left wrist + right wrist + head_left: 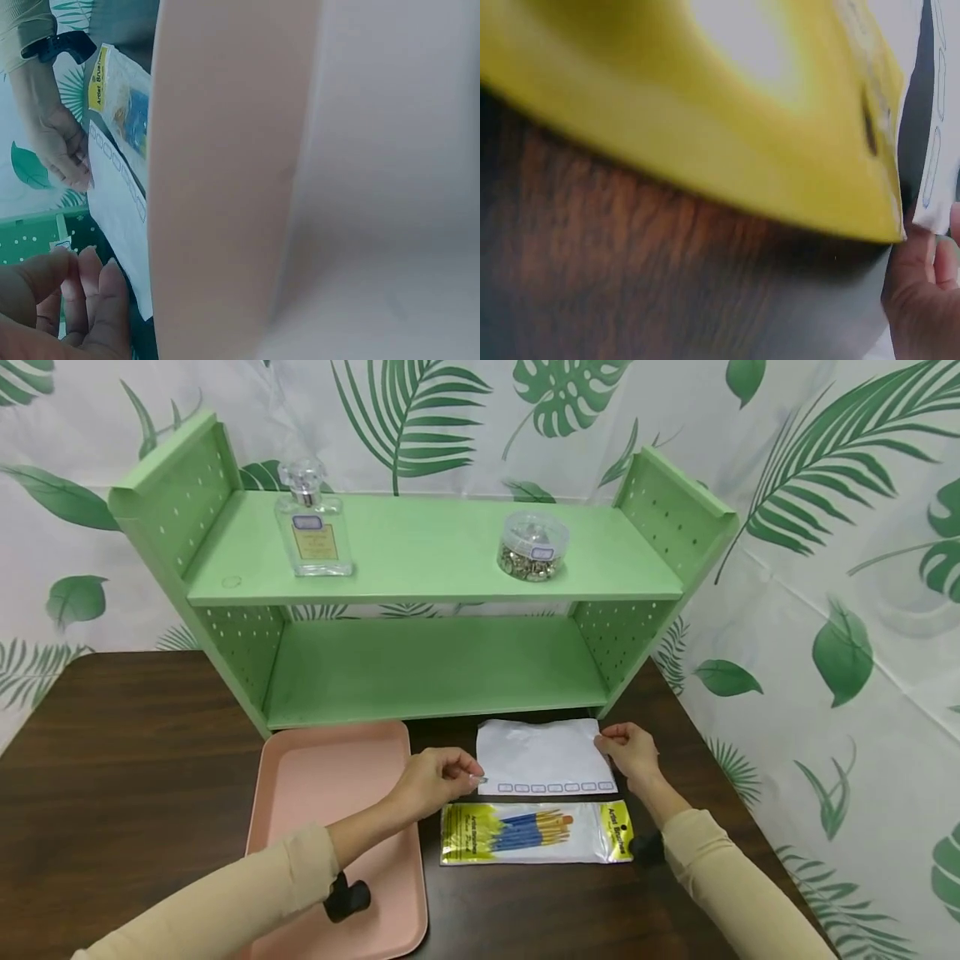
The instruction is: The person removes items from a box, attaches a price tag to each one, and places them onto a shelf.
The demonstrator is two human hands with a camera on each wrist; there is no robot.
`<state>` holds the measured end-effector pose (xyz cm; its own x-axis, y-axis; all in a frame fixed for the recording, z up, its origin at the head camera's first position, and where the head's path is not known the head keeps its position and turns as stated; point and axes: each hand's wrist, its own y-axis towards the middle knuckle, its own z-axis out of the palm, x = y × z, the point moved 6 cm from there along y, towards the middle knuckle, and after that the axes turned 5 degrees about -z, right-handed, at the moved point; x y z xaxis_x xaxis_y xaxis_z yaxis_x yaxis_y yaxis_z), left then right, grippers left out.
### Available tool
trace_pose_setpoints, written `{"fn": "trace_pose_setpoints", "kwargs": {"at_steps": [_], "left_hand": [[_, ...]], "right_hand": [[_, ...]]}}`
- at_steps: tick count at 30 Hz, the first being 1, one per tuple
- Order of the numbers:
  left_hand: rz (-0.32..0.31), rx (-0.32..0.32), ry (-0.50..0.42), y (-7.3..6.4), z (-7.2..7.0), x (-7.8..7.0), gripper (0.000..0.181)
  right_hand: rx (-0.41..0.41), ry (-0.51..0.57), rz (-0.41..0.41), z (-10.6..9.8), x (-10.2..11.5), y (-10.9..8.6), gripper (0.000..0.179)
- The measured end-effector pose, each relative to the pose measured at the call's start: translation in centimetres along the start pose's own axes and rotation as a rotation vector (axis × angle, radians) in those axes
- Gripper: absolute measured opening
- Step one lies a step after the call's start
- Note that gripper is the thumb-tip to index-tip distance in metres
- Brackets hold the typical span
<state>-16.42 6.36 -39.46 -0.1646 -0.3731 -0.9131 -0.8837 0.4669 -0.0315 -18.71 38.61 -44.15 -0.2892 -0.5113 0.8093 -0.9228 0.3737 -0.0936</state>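
Note:
A white paper sheet [546, 752] lies in front of the green shelf, with a row of small purple-outlined labels along its near edge. Between thumb and fingertips, my left hand [438, 777] pinches a small label sticker [61, 244] just off the sheet's left edge. My right hand [632, 753] grips the sheet's right edge; the right wrist view has its thumb and fingers at the sheet's corner. Nearer to me than the sheet lies a packet of artist brushes [536, 832], yellow and clear, with blue-handled brushes inside.
A pink tray [337, 768] lies on the dark wood table [120, 777], under my left forearm. Behind stands the green shelf [435, 668]. Its upper board holds a glass perfume bottle [315, 539] and a clear round jar [532, 547] of small metallic pieces, each bearing a label.

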Motion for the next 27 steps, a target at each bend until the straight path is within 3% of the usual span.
{"fn": "trace_pose_setpoints", "kwargs": {"at_steps": [6, 9, 12, 20, 27], "left_hand": [[-0.058, 0.036, -0.002, 0.3, 1.1, 0.3, 0.008], [-0.077, 0.07, 0.01, 0.5, 1.7, 0.2, 0.005], [-0.099, 0.123, 0.027, 0.7, 2.5, 0.1, 0.003], [-0.143, 0.238, 0.105, 1.2, 4.3, 0.0, 0.003], [-0.151, 0.281, 0.196, 1.2, 5.1, -0.1, 0.006]], "right_hand": [[-0.037, -0.128, -0.186, -0.4, 2.1, -1.7, 0.021], [-0.007, -0.144, -0.282, 0.1, 3.5, -3.1, 0.014], [0.095, -0.113, -0.356, 1.6, 4.8, -5.0, 0.008], [0.452, -0.001, -0.41, 6.4, 6.1, -9.5, 0.01], [0.542, -0.047, -0.49, 8.0, 6.2, -11.1, 0.008]]}}
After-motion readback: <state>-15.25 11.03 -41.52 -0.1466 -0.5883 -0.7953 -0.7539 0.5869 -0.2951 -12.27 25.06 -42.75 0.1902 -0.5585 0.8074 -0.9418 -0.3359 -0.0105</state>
